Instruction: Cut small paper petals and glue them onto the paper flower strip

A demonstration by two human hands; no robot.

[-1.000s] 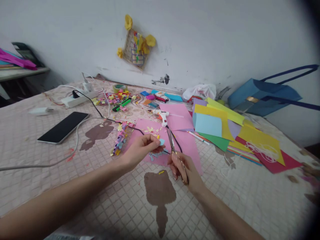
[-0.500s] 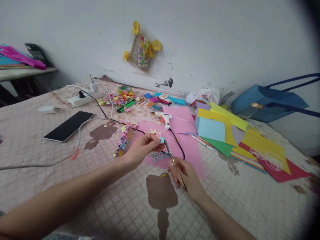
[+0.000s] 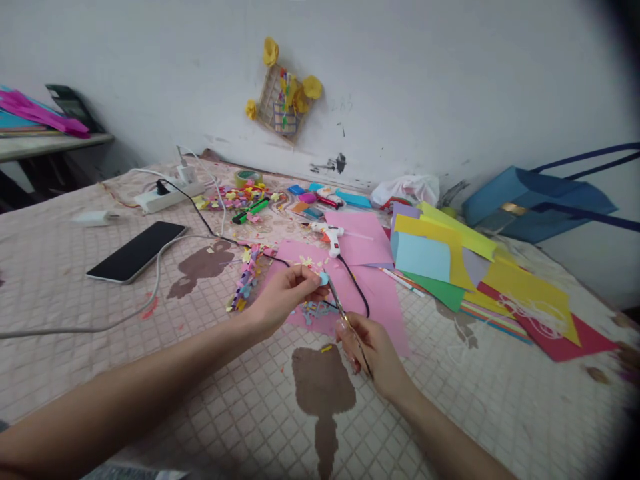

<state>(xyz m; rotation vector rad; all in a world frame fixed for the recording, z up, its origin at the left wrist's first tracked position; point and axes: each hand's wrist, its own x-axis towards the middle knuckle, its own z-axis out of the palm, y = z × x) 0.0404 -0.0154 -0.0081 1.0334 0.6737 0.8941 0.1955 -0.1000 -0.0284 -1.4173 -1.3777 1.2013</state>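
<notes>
Left hand point(image 3: 295, 291): fingertips pinch blue paper point(image 3: 324, 278), light, bendable, best held by edge | Right hand point(image 3: 369, 347): fingers closed around scissors point(image 3: 349, 326), stiff; blades at paper, above pink sheet point(image 3: 390, 313)

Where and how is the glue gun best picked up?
Probably by the handle, from the near side and above. The glue gun lies with its handle toward the person, nozzle pointing left and glue stick jutting right; the cord leaves the handle's near end.
</notes>
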